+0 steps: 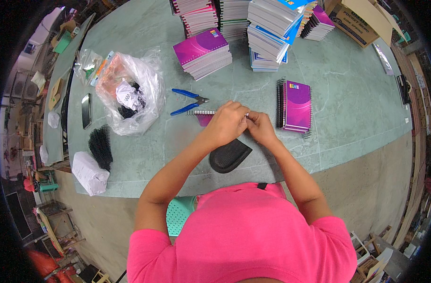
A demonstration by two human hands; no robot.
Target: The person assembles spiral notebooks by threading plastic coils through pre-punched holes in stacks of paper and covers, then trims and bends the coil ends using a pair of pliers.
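The left hand is curled over a small purple notebook with a white-looking perforated edge and dark wire coil, grasping it along the bound edge; most of the notebook is covered by the hand. The right hand meets it at the right end of that edge, thumb and fingers drawn together; whether they pinch the coil or the paper cannot be told. The notebook is near the front middle of the grey-green table, just beyond a black, rounded pad and just nearer than blue-handled cutting pliers, whose handles are spread.

To the left stands a translucent plastic bag, its mouth open upward. Inside lie a crumpled white wrapper with dark print and a tangle of black coil pieces; an orange-pink tint shows through its wall. A smaller clear bag beside it shows something green within. Nearer the table's left edge, a fan of loose black coils lies against a white paper bundle, whose contents are hidden.

At the far right, a brown cardboard box has its flaps raised; its inside cannot be seen. Coil-edged purple notebooks are piled right of the hands.
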